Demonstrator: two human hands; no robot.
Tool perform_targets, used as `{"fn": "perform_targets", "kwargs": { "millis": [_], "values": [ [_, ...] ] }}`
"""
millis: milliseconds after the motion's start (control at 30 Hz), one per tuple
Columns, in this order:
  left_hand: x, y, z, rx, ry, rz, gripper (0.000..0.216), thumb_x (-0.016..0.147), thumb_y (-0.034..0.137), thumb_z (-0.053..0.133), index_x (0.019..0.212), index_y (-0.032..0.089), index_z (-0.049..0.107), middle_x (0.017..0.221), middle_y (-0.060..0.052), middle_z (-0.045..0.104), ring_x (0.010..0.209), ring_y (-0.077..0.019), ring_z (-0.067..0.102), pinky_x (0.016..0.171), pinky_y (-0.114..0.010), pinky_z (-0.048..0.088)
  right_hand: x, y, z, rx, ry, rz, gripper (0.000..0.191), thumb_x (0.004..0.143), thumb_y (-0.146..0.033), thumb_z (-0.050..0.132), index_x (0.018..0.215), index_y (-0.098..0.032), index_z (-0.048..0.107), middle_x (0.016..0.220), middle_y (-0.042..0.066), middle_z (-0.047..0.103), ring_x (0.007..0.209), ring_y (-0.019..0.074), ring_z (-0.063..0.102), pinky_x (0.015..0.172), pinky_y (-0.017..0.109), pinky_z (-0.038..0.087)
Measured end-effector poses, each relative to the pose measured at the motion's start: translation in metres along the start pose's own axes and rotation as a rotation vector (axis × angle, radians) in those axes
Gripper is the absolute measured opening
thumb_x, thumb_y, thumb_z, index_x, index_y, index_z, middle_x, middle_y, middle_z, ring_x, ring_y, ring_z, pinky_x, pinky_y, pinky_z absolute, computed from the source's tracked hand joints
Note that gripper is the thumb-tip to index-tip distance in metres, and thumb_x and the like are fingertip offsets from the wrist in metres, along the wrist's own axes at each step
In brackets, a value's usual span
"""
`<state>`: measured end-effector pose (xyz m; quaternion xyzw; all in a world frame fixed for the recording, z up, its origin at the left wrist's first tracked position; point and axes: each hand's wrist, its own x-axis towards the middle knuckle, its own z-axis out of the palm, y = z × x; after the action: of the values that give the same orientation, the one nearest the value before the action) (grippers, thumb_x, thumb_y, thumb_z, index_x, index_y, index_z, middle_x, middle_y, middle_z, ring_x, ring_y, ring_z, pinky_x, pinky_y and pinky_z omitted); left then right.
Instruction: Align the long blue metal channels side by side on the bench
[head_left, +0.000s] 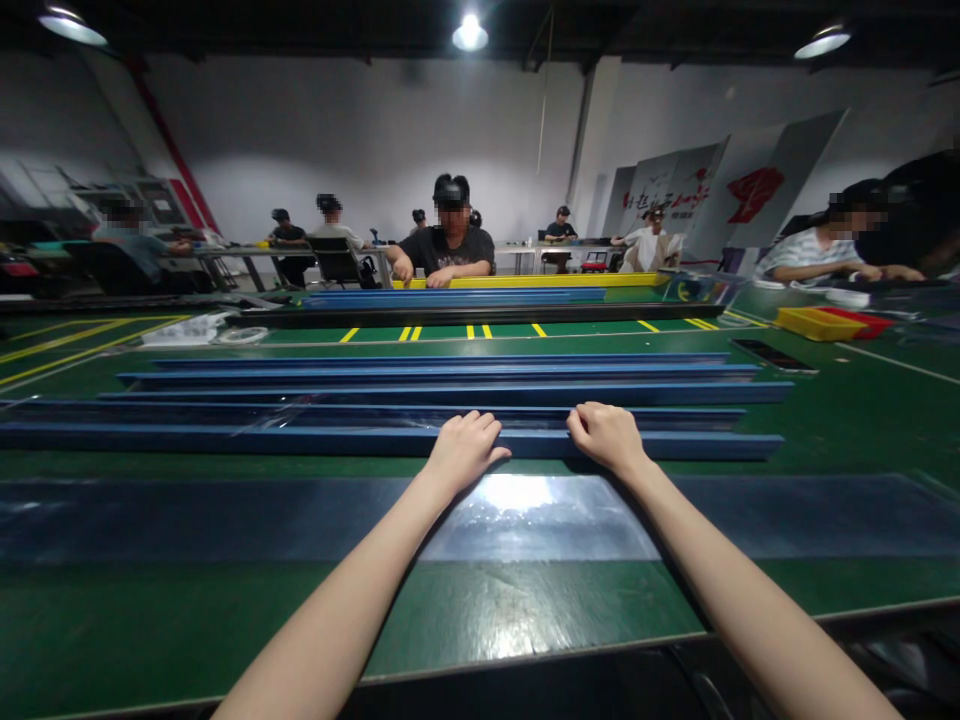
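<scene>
A long blue channel-shaped strip [667, 445] lies crosswise on the green table [525, 610], closest to me in a group of such strips. My left hand [466, 450] is closed over it near the middle, fingers curled behind its upper edge and thumb towards me. A short way to the right, my right hand [607, 435] grips the same strip, its fingers bent and partly hidden. Just behind the hands, more blue strips [450, 378] lie parallel. Between the held strip and my forearms, a wide clear plastic strip [225, 515] lies flat, reflecting the lamp.
Farther back are a long black strip [480, 315], more blue strips [465, 297] and a yellow strip [540, 282]. A phone [772, 355] and yellow tray [817, 322] are at the right. A person [450, 245] works opposite; others sit farther away.
</scene>
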<state>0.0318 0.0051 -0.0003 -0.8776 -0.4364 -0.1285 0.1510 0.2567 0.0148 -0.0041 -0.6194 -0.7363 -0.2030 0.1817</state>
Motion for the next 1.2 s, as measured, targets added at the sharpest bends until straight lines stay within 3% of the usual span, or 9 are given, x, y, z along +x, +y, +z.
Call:
{"fn": "perform_targets", "kwargs": {
  "millis": [367, 767, 1200],
  "values": [
    [0.0005, 0.0001, -0.0023, -0.012, -0.016, -0.019, 0.029, 0.079, 0.046, 0.052, 0.08, 0.017, 0.056, 0.083, -0.003, 0.063, 0.083, -0.019, 0.055, 0.064, -0.028, 0.037, 0.0011, 0.0003, -0.001, -0.026, -0.017, 0.001, 0.039, 0.081, -0.029, 0.033, 0.059, -0.016, 0.062, 0.066, 0.006, 0.065, 0.057, 0.0145, 0.056, 0.05, 0.026, 0.024],
    [0.0015, -0.0021, 0.0003, -0.023, -0.026, -0.023, 0.031, 0.08, 0.048, 0.049, 0.079, 0.017, 0.056, 0.08, -0.003, 0.064, 0.081, -0.0185, 0.056, 0.063, -0.027, 0.037, 0.0037, -0.002, -0.0071, -0.027, -0.129, 0.03, 0.045, 0.082, -0.033, 0.03, 0.061, -0.017, 0.067, 0.069, 0.008, 0.068, 0.062, 0.0165, 0.059, 0.053, 0.026, 0.028],
    [0.0022, -0.0035, 0.0026, -0.047, -0.035, -0.035, 0.033, 0.081, 0.049, 0.047, 0.079, 0.018, 0.056, 0.08, -0.003, 0.064, 0.08, -0.018, 0.057, 0.062, -0.026, 0.037, 0.0023, -0.0002, -0.0059, -0.001, -0.104, 0.008, 0.043, 0.083, -0.031, 0.031, 0.061, -0.017, 0.066, 0.07, 0.007, 0.067, 0.062, 0.015, 0.058, 0.052, 0.025, 0.027]
  ]
}}
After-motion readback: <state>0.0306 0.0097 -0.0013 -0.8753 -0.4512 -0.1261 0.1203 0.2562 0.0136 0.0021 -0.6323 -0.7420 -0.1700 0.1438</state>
